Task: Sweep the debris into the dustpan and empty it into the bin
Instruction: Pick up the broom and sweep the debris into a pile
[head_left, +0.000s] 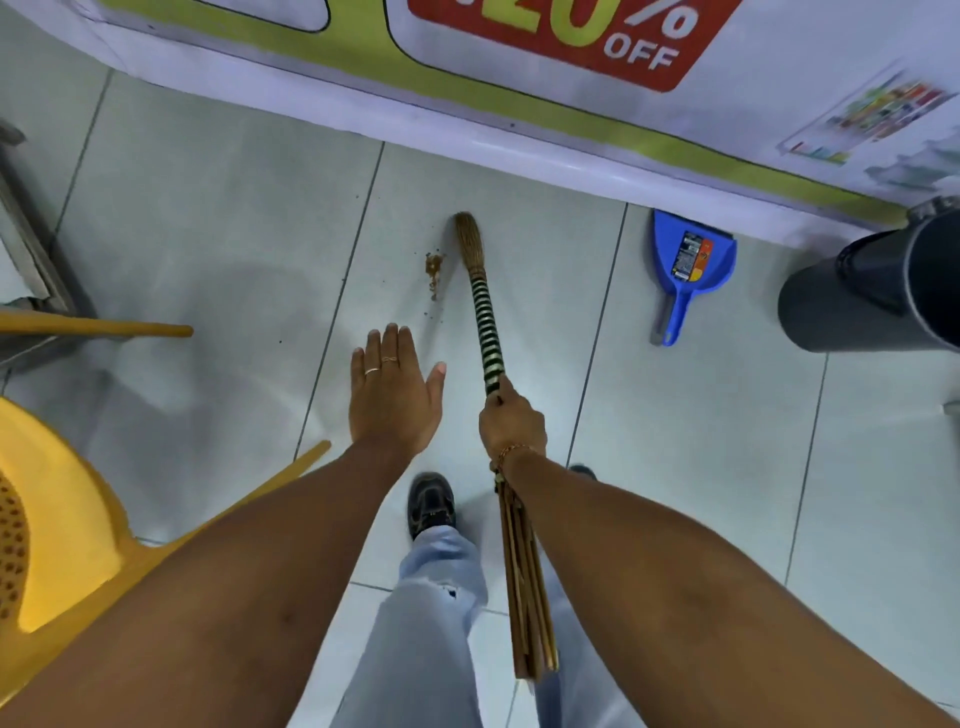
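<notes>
Debris (434, 271): lying just left of the broom (479, 291) head; light, loose crumbs, likely scattering easily.
Right hand (511, 423): grip closing round the broom's stiff banded handle.
Left hand (393, 392): hovering flat, holding nothing.
Dustpan (685, 265): right of the broom; light plastic, taking hold by its handle.
Bin (872, 291): further right, possibly lined.
Floor (208, 234): smooth pale tiles.

Pale grey tiled floor (197, 218) with dark grout lines, glossy under soft overhead light. Along the far edge, a white promotional banner (779, 67) with a green band and a red "% OFF" panel (566, 36). At left, a yellow plastic chair (57, 525) with perforated seat, beside a yellow wooden pole (93, 327) and a grey metal frame (31, 244).
</notes>
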